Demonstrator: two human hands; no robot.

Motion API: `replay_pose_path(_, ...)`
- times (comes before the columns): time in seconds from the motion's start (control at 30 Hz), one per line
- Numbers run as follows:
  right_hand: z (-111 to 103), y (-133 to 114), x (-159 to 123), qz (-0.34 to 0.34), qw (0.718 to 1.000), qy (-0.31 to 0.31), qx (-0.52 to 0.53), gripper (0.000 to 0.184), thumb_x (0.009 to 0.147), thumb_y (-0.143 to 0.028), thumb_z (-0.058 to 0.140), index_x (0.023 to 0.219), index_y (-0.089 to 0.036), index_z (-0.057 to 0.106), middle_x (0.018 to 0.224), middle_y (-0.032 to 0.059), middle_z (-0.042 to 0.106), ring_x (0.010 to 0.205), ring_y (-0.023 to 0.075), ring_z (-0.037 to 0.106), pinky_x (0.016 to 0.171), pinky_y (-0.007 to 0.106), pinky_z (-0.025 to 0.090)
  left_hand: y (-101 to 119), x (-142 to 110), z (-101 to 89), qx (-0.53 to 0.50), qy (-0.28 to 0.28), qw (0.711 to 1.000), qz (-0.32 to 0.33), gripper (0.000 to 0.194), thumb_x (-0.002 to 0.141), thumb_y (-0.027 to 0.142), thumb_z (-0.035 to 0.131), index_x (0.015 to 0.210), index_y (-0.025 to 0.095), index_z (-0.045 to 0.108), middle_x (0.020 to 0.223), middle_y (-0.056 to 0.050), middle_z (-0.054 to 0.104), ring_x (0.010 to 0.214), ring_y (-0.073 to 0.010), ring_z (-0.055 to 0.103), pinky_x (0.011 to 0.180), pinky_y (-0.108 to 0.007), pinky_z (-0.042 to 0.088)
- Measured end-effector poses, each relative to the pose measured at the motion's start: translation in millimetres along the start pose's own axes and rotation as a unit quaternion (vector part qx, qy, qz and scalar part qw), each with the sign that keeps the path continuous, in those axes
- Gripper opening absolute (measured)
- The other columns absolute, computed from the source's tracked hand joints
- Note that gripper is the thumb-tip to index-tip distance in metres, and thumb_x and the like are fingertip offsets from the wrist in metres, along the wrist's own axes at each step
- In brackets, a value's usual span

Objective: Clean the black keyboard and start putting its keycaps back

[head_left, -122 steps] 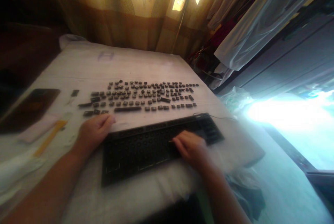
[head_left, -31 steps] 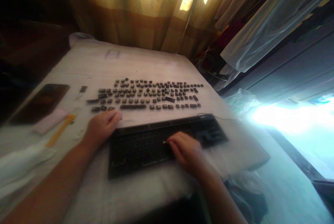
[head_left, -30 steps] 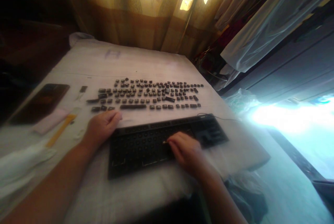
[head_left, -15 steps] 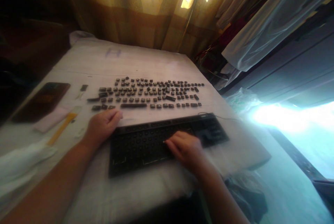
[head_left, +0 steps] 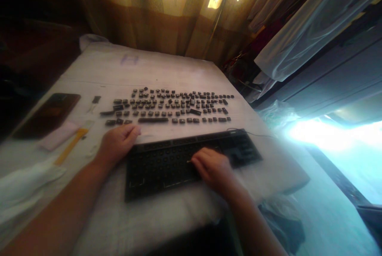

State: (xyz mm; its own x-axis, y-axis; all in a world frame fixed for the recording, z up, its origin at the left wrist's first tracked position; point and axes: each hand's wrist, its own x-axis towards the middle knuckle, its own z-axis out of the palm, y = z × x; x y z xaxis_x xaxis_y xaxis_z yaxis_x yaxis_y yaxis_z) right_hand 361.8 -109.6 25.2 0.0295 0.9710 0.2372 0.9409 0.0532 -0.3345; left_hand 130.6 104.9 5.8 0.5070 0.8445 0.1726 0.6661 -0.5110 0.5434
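Observation:
A black keyboard [head_left: 161,168] lies on the white-covered table with its keycaps off across the main block. At its upper left corner, my left hand [head_left: 117,140] is closed, fingers curled in, touching or nearly touching the edge. What those fingers hold, if anything, is hidden. My right hand [head_left: 211,166] is over the middle of the keyboard, its fingers pinched on a thin stick with a pale tip [head_left: 189,161]. That tip is low over the bare key sockets; contact cannot be made out. Behind the keyboard, loose black keycaps [head_left: 151,113] lie in rows, with a long spacebar [head_left: 153,120] in front.
To the left lie a dark phone [head_left: 49,115], a pink piece [head_left: 58,136], a yellow-handled brush [head_left: 70,146] and a crumpled white cloth [head_left: 26,186]. A thin cable [head_left: 253,133] runs off the keyboard's back right. Curtains [head_left: 167,21] hang beyond the table [head_left: 167,65].
My right hand has shifted slightly to the right and away from me over the keyboard, with the pale tip. My left hand and the keyboard look unmoved.

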Motion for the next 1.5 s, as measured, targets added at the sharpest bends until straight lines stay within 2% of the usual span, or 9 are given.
replay_pose_path(0.27, 0.2, 2.3, -1.9, 0.004, 1.000, 0.003, 0.027, 0.019, 0.100, -0.020, 0.049, 0.089, -0.020, 0.065, 0.086, 0.0055, 0.069, 0.079, 0.0175, 0.064, 0.072, 0.028, 0.050, 1.2, 0.4, 1.2, 0.001, 0.004, 1.000, 0.006, 0.042, 0.085, 0.052, 0.036, 0.072, 0.023, 0.064, 0.071, -0.002, 0.069, 0.068, -0.0197, 0.064, 0.064, -0.029, 0.041)
replay_pose_path(0.43, 0.3, 3.0, -4.4, -0.002, 0.996, 0.058, 0.072, 0.020, 0.100, -0.019, 0.049, 0.087, -0.020, 0.064, 0.081, 0.0048, 0.068, 0.075, 0.0170, 0.064, 0.069, 0.027, 0.050, -0.6, 0.3, 1.7, -0.006, 0.006, 1.000, 0.006, 0.040, 0.086, 0.051, 0.038, 0.074, 0.023, 0.065, 0.073, -0.002, 0.071, 0.070, -0.0211, 0.065, 0.066, -0.030, 0.044)
replay_pose_path(0.53, 0.0, 0.4, -5.1, 0.004, 0.991, 0.089, 0.097, 0.021, 0.099, -0.019, 0.049, 0.083, -0.020, 0.064, 0.077, 0.0037, 0.067, 0.070, 0.0161, 0.063, 0.065, 0.027, 0.049, 1.1, -2.5, 0.1, -0.008, 0.040, 0.999, 0.026, 0.036, 0.088, 0.048, 0.043, 0.080, 0.022, 0.066, 0.077, -0.003, 0.072, 0.072, -0.0209, 0.065, 0.067, -0.031, 0.045)
replay_pose_path(0.67, -0.9, -8.3, -2.6, 0.006, 0.985, 0.108, 0.133, 0.023, 0.098, -0.018, 0.049, 0.080, -0.020, 0.062, 0.072, 0.0025, 0.064, 0.067, 0.0152, 0.062, 0.061, 0.025, 0.047, 22.0, -16.4, -2.1, -0.049, 0.073, 0.987, 0.133, 0.025, 0.092, 0.040, 0.053, 0.090, 0.020, 0.068, 0.080, -0.003, 0.069, 0.070, -0.0177, 0.063, 0.065, -0.029, 0.048)
replay_pose_path(0.77, -1.2, -16.9, 1.0, 0.000, 0.982, 0.118, 0.145, 0.024, 0.098, -0.017, 0.049, 0.079, -0.020, 0.062, 0.071, 0.0019, 0.063, 0.066, 0.0148, 0.061, 0.060, 0.025, 0.046, 48.4, -33.0, 1.1, -0.106, 0.034, 0.959, 0.261, 0.018, 0.093, 0.037, 0.061, 0.091, 0.021, 0.069, 0.086, -0.003, 0.070, 0.081, -0.0179, 0.066, 0.074, -0.030, 0.052)
replay_pose_path(0.87, -0.8, -24.9, 4.3, -0.007, 0.979, 0.121, 0.162, 0.025, 0.099, -0.018, 0.048, 0.078, -0.020, 0.062, 0.071, 0.0017, 0.063, 0.066, 0.0146, 0.060, 0.060, 0.025, 0.045, 68.9, -47.0, 7.7, -0.127, 0.011, 0.940, 0.316, 0.016, 0.091, 0.037, 0.066, 0.096, 0.022, 0.070, 0.090, -0.004, 0.071, 0.082, -0.0188, 0.066, 0.073, -0.032, 0.052)
replay_pose_path(0.97, -0.1, -30.8, 6.7, -0.010, 0.976, 0.125, 0.177, 0.026, 0.100, -0.019, 0.048, 0.078, -0.020, 0.062, 0.070, 0.0014, 0.062, 0.065, 0.0141, 0.059, 0.060, 0.025, 0.044, 76.2, -53.5, 13.0, -0.130, 0.004, 0.937, 0.326, 0.015, 0.090, 0.036, 0.068, 0.097, 0.022, 0.070, 0.090, -0.004, 0.071, 0.081, -0.0195, 0.066, 0.073, -0.034, 0.051)
replay_pose_path(1.3, 0.2, -37.1, 10.8, -0.010, 0.967, 0.134, 0.216, 0.024, 0.098, -0.018, 0.049, 0.078, -0.020, 0.062, 0.070, 0.0013, 0.064, 0.064, 0.0144, 0.060, 0.059, 0.026, 0.046, 72.6, -54.7, 18.3, -0.131, 0.000, 0.938, 0.321, 0.007, 0.092, 0.027, 0.065, 0.090, 0.022, 0.068, 0.085, -0.003, 0.070, 0.079, -0.0188, 0.066, 0.071, -0.034, 0.049)
replay_pose_path(1.5, 1.8, -37.1, 11.0, -0.004, 0.966, 0.129, 0.224, 0.025, 0.098, -0.018, 0.050, 0.076, -0.020, 0.062, 0.068, 0.0006, 0.063, 0.062, 0.0139, 0.060, 0.058, 0.025, 0.045, 73.5, -53.8, 18.2, -0.135, -0.018, 0.938, 0.320, 0.013, 0.095, 0.026, 0.060, 0.085, 0.021, 0.067, 0.081, -0.002, 0.070, 0.075, -0.0168, 0.065, 0.069, -0.032, 0.048)
